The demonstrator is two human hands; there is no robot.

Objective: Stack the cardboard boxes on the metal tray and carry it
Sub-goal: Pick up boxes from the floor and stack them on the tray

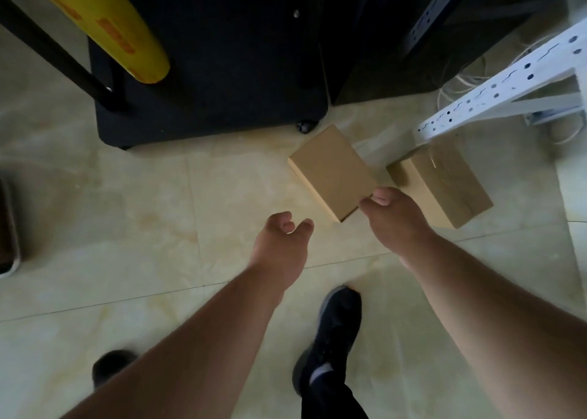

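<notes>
You are gathering boxes; stacking not yet begun. Your right hand (392,215) is pinching near corner of small flat brown cardboard box (332,170), thumb on top, box apparently lifted off pale tiled floor (127,221). Your left hand (282,240) is hovering just beside box, fingers loosely curled, gripping nothing. Larger taped brown cardboard box (441,183) is lying on floor beside white perforated shelf post (495,88). Possible metal tray edge (8,224) is showing far left; uncertain. Next, likely: you are bringing left hand under box for support, then carrying it toward tray.
</notes>
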